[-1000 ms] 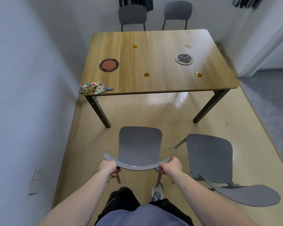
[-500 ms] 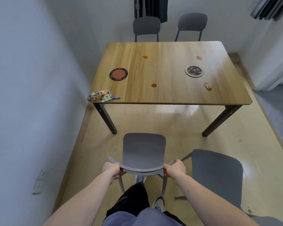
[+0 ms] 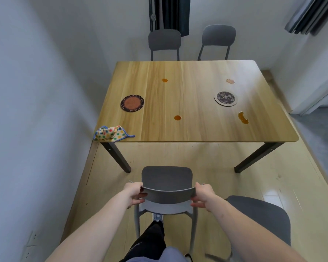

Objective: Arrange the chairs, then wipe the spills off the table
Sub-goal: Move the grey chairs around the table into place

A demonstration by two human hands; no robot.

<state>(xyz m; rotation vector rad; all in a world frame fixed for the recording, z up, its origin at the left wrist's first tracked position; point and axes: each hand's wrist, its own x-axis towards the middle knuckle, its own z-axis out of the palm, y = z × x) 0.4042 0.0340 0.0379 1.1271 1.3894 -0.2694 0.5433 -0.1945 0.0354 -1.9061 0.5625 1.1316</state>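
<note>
While I'm looking down from the head cam, my left hand (image 3: 133, 193) is gripping the left end of the grey chair's (image 3: 167, 179) backrest, fingers curled round its edge, and my right hand (image 3: 202, 195) is gripping the right end the same way. That chair is sitting on the wood floor (image 3: 206, 161) between me and the table (image 3: 197, 129), seat facing the table, near its front edge but not under it.

A second grey chair (image 3: 257, 218) is sitting just to my right, turned at an angle. Two more chairs are lining the far side of the table: one on the left (image 3: 164, 41) and one on the right (image 3: 218, 37), both against the wall.

On the tabletop I'm seeing the spills: an orange blob (image 3: 164, 80) toward the far side, another orange blob (image 3: 177, 118) nearer me, a streaky orange smear (image 3: 242, 117) on the right, and a pale pinkish patch (image 3: 230, 81) far right. The spotted cloth (image 3: 112, 133) is lying bunched on the near left corner. There's a reddish coaster (image 3: 132, 103) on the left and a floral coaster (image 3: 225, 98) on the right, well apart.

My leg in dark trousers (image 3: 151, 239) is showing under the chair I'm holding.
</note>
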